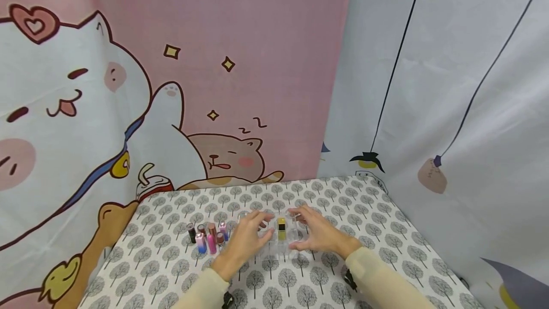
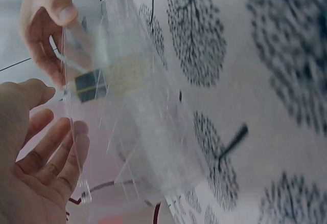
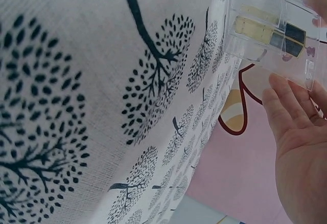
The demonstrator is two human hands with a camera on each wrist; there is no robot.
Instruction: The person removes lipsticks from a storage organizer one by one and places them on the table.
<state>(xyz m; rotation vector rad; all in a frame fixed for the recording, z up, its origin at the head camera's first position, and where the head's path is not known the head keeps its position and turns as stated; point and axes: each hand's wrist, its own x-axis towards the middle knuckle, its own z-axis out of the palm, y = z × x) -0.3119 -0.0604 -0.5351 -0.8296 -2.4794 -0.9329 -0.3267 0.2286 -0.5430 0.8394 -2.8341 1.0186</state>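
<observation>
A clear plastic organizer box [image 1: 269, 251] stands on the table between my hands, with thin dividers inside. In one of its compartments is an upright lipstick tube [image 1: 281, 227] with a black and gold top and a pale yellow lower part. My left hand [image 1: 248, 236] is at the box's left side, thumb and fingers spread apart and loosely bent. On the opposite side my right hand [image 1: 319, 232] has its thumb and fingers spread likewise. Its fingers [image 3: 286, 101] lie right at the box's edge in the right wrist view. Neither hand grips the lipstick.
Left of the box stands a group of several lipstick tubes, among them a pink one [image 1: 211, 243], a pink-and-blue one [image 1: 201, 243] and a black one [image 1: 191, 233]. A tree-print cloth [image 1: 287, 278] covers the table. Cartoon-printed curtains [image 1: 274, 61] hang behind and to the right.
</observation>
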